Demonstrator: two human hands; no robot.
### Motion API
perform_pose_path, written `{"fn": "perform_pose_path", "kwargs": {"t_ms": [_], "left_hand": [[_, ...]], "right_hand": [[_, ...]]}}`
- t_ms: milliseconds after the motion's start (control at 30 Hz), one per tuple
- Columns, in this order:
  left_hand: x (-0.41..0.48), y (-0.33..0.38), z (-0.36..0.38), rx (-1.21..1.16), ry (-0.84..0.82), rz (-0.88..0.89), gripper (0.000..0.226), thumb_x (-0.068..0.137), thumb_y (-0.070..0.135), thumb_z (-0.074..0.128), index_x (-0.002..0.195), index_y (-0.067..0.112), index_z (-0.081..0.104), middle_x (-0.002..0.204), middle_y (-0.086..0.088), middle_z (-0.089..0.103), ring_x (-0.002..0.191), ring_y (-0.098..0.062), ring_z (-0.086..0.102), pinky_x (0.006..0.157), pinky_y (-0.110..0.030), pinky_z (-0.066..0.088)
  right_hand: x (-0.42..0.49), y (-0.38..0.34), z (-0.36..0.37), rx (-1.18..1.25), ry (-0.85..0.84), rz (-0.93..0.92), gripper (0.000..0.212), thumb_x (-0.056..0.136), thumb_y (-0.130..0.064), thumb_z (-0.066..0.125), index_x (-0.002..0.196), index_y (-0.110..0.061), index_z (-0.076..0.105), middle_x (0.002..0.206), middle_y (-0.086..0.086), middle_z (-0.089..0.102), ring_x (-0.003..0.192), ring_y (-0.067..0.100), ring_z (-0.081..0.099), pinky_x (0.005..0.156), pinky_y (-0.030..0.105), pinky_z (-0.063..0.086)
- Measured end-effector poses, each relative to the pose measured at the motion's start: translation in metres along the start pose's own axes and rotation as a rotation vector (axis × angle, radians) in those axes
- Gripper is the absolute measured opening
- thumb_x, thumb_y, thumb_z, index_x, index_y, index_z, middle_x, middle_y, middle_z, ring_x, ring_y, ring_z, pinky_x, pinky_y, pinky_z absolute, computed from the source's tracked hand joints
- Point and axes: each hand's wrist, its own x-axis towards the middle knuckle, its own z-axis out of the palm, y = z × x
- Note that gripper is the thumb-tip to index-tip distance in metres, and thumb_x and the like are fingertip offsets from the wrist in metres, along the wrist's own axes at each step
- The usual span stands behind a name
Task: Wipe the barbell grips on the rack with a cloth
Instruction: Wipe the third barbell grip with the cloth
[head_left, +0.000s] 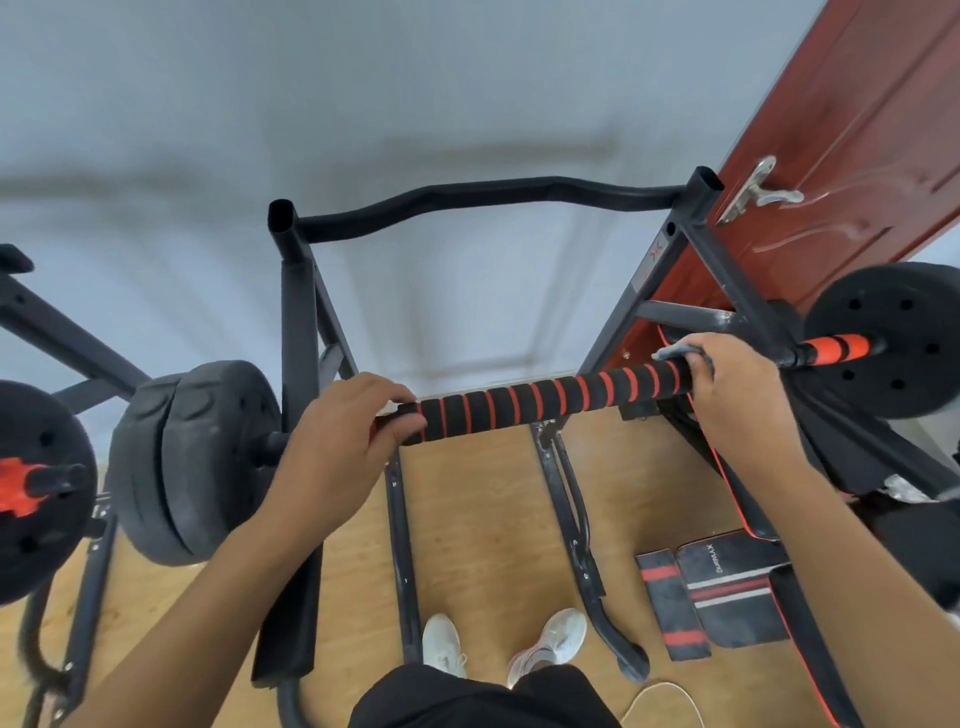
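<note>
Two hands of mine are up on the barbell, one at each end of its striped foam. Farthest left, a separate black weight plate (36, 488) with an orange-red hub sits partly out of view. Next to it are the stacked black plates (192, 462) on the left end of the barbell I am working on. My left hand (345, 441) comes next, its fingers curled over the top of the bar at the left end of the black-and-red grip (540, 402), holding it. The grip runs slanting up toward the right, resting across the dark metal rack (298, 322), whose curved top bar arches behind it. Below, between the rack's legs, my white shoes (550, 639) stand on the wooden floor (478, 519). At the right end of the grip my right hand (732, 384) is wrapped around the bar, clutching a grey cloth (675, 349) against the foam; only a small edge of it shows above my fingers. Just past that hand an orange-and-black grip (831, 347) leads into the right plate (893, 338). Behind it leans a red-brown door (857, 130) with a metal handle.
</note>
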Motion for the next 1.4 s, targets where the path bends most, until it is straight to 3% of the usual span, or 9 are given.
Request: {"fn": "perform_pose_path", "kwargs": {"t_ms": [167, 300, 400, 533, 667, 833, 967, 1133, 1400], "left_hand": [[0.000, -0.002, 0.005, 0.039, -0.023, -0.003, 0.041, 0.093, 0.047, 0.070, 0.128, 0.029, 0.060, 0.104, 0.023, 0.056, 0.095, -0.007, 0.056, 0.083, -0.037, 0.053], [0.002, 0.003, 0.006, -0.001, 0.011, -0.039, 0.036, 0.090, 0.039, 0.077, 0.122, 0.027, 0.065, 0.095, 0.022, 0.057, 0.086, -0.004, 0.054, 0.077, -0.028, 0.047], [-0.001, 0.004, 0.004, -0.085, 0.058, -0.191, 0.022, 0.088, 0.025, 0.076, 0.101, 0.032, 0.060, 0.086, 0.020, 0.065, 0.082, -0.005, 0.062, 0.068, -0.029, 0.049], [-0.002, 0.007, 0.002, -0.132, 0.087, -0.261, 0.036, 0.077, 0.035, 0.088, 0.091, 0.030, 0.056, 0.080, 0.013, 0.066, 0.073, -0.008, 0.063, 0.061, -0.030, 0.051], [-0.004, 0.006, 0.004, -0.039, 0.109, -0.202, 0.046, 0.072, 0.061, 0.084, 0.097, 0.033, 0.059, 0.083, 0.017, 0.060, 0.085, -0.014, 0.061, 0.078, -0.039, 0.057], [0.000, 0.002, 0.006, 0.014, 0.073, -0.193, 0.041, 0.079, 0.067, 0.073, 0.098, 0.035, 0.056, 0.084, 0.017, 0.056, 0.090, -0.021, 0.058, 0.079, -0.045, 0.056], [0.008, 0.000, 0.006, -0.001, 0.117, -0.187, 0.035, 0.085, 0.059, 0.074, 0.098, 0.030, 0.058, 0.081, 0.015, 0.055, 0.088, -0.020, 0.054, 0.087, -0.041, 0.049], [0.016, -0.009, 0.011, 0.097, 0.082, -0.095, 0.034, 0.095, 0.059, 0.059, 0.107, 0.027, 0.054, 0.085, 0.016, 0.053, 0.089, -0.011, 0.050, 0.097, -0.034, 0.029], [0.020, -0.016, 0.014, 0.048, 0.130, -0.003, 0.030, 0.090, 0.035, 0.078, 0.104, 0.023, 0.054, 0.095, 0.011, 0.052, 0.093, -0.011, 0.046, 0.089, -0.033, 0.029]], "right_hand": [[0.007, -0.063, 0.035, -0.151, -0.143, 0.040, 0.023, 0.096, -0.005, 0.047, 0.094, -0.023, 0.061, 0.079, -0.001, 0.065, 0.076, 0.023, 0.061, 0.067, 0.037, 0.046], [-0.015, -0.164, 0.083, -0.177, -0.336, -0.135, 0.029, 0.085, 0.001, 0.048, 0.102, -0.023, 0.051, 0.065, -0.007, 0.043, 0.067, 0.025, 0.052, 0.069, 0.035, 0.035], [-0.043, -0.226, 0.114, 0.194, -0.309, -0.225, 0.016, 0.096, -0.011, 0.047, 0.104, -0.022, 0.056, 0.074, -0.003, 0.061, 0.074, 0.024, 0.063, 0.067, 0.037, 0.043], [-0.041, -0.238, 0.094, 0.887, -0.197, 0.186, 0.021, 0.105, -0.020, 0.047, 0.102, -0.025, 0.068, 0.090, -0.003, 0.073, 0.085, 0.017, 0.071, 0.079, 0.035, 0.060], [-0.020, -0.186, 0.044, 1.256, -0.018, 0.423, 0.022, 0.106, -0.022, 0.050, 0.107, -0.012, 0.070, 0.101, 0.008, 0.076, 0.094, 0.030, 0.074, 0.083, 0.042, 0.062], [0.020, -0.055, -0.025, 1.139, 0.295, 0.658, 0.030, 0.097, -0.040, 0.059, 0.105, -0.016, 0.074, 0.102, 0.012, 0.072, 0.073, 0.024, 0.068, 0.076, 0.041, 0.060], [0.034, 0.011, -0.043, 0.439, 0.312, 0.467, 0.028, 0.095, -0.038, 0.055, 0.112, -0.020, 0.067, 0.101, 0.000, 0.067, 0.076, 0.008, 0.060, 0.071, 0.028, 0.053], [0.014, -0.025, 0.004, 0.095, 0.073, 0.229, 0.024, 0.103, -0.019, 0.041, 0.095, -0.027, 0.062, 0.087, 0.001, 0.067, 0.080, 0.023, 0.066, 0.072, 0.043, 0.057], [-0.020, -0.180, 0.101, 0.385, -0.139, -0.009, 0.024, 0.099, -0.009, 0.040, 0.104, -0.021, 0.060, 0.088, -0.006, 0.065, 0.076, 0.013, 0.060, 0.068, 0.036, 0.050]]}}
